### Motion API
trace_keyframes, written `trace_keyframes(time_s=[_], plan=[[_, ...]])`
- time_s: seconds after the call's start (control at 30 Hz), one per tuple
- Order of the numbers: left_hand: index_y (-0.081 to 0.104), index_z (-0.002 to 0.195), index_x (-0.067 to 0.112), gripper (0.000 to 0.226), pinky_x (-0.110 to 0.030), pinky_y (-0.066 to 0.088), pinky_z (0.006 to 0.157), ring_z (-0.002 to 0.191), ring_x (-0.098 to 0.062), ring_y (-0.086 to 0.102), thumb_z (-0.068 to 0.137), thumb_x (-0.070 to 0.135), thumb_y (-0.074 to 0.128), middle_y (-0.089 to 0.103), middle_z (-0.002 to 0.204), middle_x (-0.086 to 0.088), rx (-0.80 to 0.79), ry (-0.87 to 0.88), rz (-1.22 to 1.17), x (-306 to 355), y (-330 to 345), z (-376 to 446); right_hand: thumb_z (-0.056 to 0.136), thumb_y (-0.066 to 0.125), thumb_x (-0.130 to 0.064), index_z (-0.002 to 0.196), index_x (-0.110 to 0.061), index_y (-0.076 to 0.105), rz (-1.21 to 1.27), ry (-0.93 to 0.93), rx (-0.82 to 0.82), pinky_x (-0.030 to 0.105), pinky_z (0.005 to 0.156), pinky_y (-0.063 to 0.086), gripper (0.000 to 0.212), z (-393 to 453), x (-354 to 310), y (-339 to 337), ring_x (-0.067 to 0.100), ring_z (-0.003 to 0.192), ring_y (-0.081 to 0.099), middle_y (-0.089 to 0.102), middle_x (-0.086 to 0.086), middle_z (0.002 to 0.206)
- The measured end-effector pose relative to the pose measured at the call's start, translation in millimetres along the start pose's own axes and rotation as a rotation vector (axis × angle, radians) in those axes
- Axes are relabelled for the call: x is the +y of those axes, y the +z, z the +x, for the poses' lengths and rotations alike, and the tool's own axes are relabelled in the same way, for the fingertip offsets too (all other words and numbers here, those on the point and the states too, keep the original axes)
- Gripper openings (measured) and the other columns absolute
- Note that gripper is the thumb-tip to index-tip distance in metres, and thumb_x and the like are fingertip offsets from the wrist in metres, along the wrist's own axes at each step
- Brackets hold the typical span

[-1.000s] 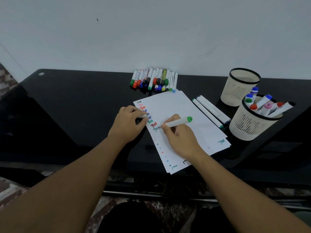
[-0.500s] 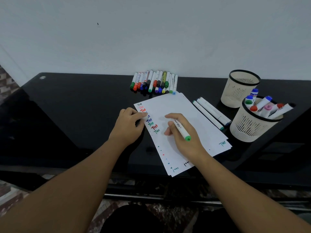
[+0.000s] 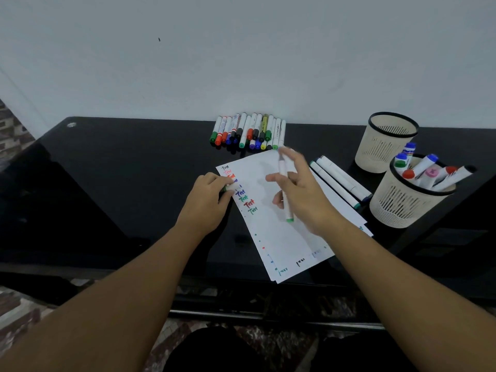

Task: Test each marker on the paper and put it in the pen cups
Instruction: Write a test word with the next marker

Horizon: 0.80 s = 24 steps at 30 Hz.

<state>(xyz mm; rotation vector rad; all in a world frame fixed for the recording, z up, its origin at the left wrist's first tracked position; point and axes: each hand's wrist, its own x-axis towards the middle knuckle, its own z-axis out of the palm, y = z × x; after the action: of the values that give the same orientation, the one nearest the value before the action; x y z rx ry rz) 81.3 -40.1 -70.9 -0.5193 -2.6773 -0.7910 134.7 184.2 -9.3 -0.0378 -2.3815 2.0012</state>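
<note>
Green marker: pinched in my right hand, other fingers spread, lifted off paper; cap pinched in left hand at nine o'clock, ready for recapping.

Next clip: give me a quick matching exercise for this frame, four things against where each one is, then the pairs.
Things:
1. green marker
2. marker cap
3. far cup
4. near cup

Places or states:
A. nothing visible inside
B. held by the left hand
C. holds several markers
D. held by the right hand above the paper

Pairs: 1-D, 2-B, 3-A, 4-C
</note>
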Motion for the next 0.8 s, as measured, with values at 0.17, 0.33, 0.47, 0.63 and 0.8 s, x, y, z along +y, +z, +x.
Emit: trace_keyframes(time_s=[0.17, 0.33, 0.47, 0.63, 0.8], plan=[[0.065, 0.129, 0.020, 0.029, -0.028, 0.045, 0.090, 0.110, -0.014, 0.051, 0.102, 0.028, 0.058, 0.058, 0.118, 0.003, 0.012, -0.005, -0.008, 0.3, -1.3, -0.2, 0.104, 0.057, -0.034, 0.125, -0.029, 0.050, -0.907, -0.136, -0.095, 0.040, 0.081, 0.054, 0.022, 16.7, 4.7, -9.2, 0.022, 0.097, 0.066, 0.069, -0.005, 0.114], [0.064, 0.128, 0.026, 0.026, -0.027, 0.043, 0.083, 0.106, -0.013, 0.054, 0.103, 0.029, 0.055, 0.062, 0.116, 0.005, -0.001, -0.001, 0.003, 2.9, -1.9, -0.3, 0.107, 0.048, -0.040, 0.130, -0.040, 0.059, -1.194, -0.276, -0.079, 0.035, 0.073, 0.038, 0.025, 25.7, 7.0, -15.1, 0.019, 0.092, 0.059, 0.058, -0.008, 0.101], [0.065, 0.129, 0.025, 0.028, -0.027, 0.043, 0.081, 0.105, -0.012, 0.055, 0.103, 0.029, 0.056, 0.064, 0.117, 0.006, 0.001, 0.030, 0.016, 4.4, -3.0, -1.2, 0.107, 0.048, -0.041, 0.131, -0.041, 0.059, -1.167, -0.290, -0.102, 0.033, 0.076, 0.033, 0.026, 30.6, 12.5, -11.5, 0.015, 0.089, 0.052, 0.052, -0.011, 0.099], [0.067, 0.128, 0.020, 0.027, -0.034, 0.053, 0.084, 0.106, -0.015, 0.060, 0.102, 0.024, 0.058, 0.067, 0.119, 0.003, 0.026, 0.104, 0.016, 6.8, -4.7, -3.7, 0.107, 0.048, -0.041, 0.131, -0.041, 0.060, -1.149, -0.337, -0.135, 0.035, 0.079, 0.035, 0.027, 33.4, 13.5, -3.2, 0.019, 0.097, 0.058, 0.055, -0.010, 0.102], [0.067, 0.128, 0.017, 0.027, -0.034, 0.056, 0.086, 0.109, -0.015, 0.064, 0.102, 0.023, 0.060, 0.069, 0.123, 0.002, 0.047, 0.147, 0.008, 9.3, -6.7, -4.8, 0.107, 0.049, -0.039, 0.130, -0.039, 0.061, -1.102, -0.377, -0.142, 0.038, 0.086, 0.043, 0.026, 33.1, 13.1, 1.3, 0.019, 0.100, 0.059, 0.062, -0.008, 0.107]])
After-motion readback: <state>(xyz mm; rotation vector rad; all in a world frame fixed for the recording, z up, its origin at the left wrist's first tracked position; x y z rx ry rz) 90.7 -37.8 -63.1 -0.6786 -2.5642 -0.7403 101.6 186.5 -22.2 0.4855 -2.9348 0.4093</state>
